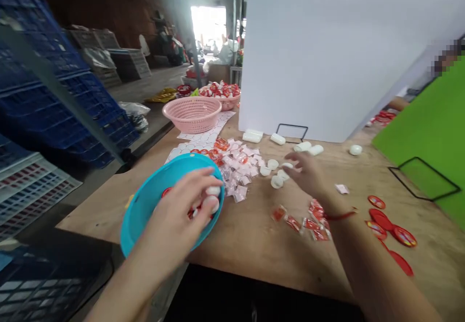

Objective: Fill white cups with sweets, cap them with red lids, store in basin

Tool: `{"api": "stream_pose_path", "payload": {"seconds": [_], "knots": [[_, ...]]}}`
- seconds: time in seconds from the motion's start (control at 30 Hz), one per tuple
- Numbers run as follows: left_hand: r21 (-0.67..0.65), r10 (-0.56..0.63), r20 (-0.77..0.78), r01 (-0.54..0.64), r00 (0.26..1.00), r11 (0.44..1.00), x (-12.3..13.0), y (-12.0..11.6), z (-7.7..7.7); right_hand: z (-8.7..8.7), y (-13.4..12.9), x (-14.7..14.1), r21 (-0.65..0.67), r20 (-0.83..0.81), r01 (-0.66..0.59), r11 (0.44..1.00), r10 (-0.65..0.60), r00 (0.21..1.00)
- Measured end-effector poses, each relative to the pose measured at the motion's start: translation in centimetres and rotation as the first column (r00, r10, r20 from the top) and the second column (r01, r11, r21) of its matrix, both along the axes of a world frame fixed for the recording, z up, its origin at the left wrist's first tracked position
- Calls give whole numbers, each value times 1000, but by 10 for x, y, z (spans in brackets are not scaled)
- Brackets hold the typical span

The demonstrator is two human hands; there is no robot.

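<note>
My left hand point(181, 206) is over the blue basin point(140, 206), its thumb and fingers apart. White rounded containers point(211, 203) show between them; whether the hand touches these is unclear. Red and white pieces inside the basin are partly hidden by the hand. On the right, my right hand point(307, 174) reaches in with its fingers apart around a small white cup point(286, 165). Several more white cups point(276, 181) stand just left of those fingers. A pile of small clear and pink packets point(240, 162) lies between the basin and the cups.
Red packets point(312, 222) and red oval lids point(381, 219) lie on the wooden table point(247, 239). White capsules point(278, 139) sit before the white board point(298, 55). Further back are a pink basket point(194, 114) and a filled one point(228, 101). A green panel point(432, 118) stands at right.
</note>
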State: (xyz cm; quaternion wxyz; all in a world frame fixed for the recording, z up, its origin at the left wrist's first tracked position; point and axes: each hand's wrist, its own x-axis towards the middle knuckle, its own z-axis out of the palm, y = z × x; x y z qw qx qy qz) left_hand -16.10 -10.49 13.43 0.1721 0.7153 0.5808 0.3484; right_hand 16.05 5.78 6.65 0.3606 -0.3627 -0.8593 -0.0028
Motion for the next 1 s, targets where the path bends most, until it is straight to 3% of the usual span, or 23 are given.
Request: {"api": "stream_pose_path", "payload": {"seconds": [0.03, 0.1, 0.2, 0.3, 0.4, 0.47, 0.5, 0.57, 0.63, 0.7, 0.77, 0.87, 1.0], "knots": [[-37, -94, 149, 101, 984, 994, 14, -6, -2, -12, -2, 3, -77, 59, 132, 988, -127, 990], [-95, -284, 249, 315, 926, 944, 42, -11, -10, -32, -9, 1, -205, 237, 345, 916, -295, 926], [-97, -348, 268, 385, 898, 918, 78, 4, -33, -46, -20, -7, -240, 385, 371, 897, -262, 885], [-159, -176, 480, 282, 860, 946, 105, 34, -61, -35, -33, -7, -355, 200, 170, 919, -103, 974], [-327, -54, 746, 436, 663, 838, 128, 60, -81, -13, -48, 2, -446, -148, -171, 878, 116, 982], [-335, -21, 825, 518, 565, 787, 141, 71, -87, -2, -56, 13, -465, -229, -247, 850, 154, 961], [-331, -18, 830, 518, 558, 789, 146, 75, -88, 1, -59, 20, -493, -224, -219, 842, 120, 967], [-340, -35, 771, 458, 635, 821, 154, 83, -88, 1, -60, 41, -574, -114, -47, 818, -23, 993], [-351, -68, 626, 359, 777, 865, 159, 91, -86, -6, -59, 69, -609, 135, 212, 765, -164, 977], [-312, -121, 446, 281, 887, 908, 164, 99, -85, -16, -56, 99, -553, 418, 470, 688, -258, 871], [-273, -158, 309, 247, 938, 930, 170, 107, -87, -27, -53, 124, -481, 575, 629, 610, -322, 752], [-252, -170, 208, 221, 963, 942, 179, 115, -96, -38, -49, 144, -468, 617, 712, 523, -384, 687], [-141, -174, 218, 208, 960, 968, 184, 118, -113, -45, -42, 144, -503, 618, 779, 375, -474, 628]]}}
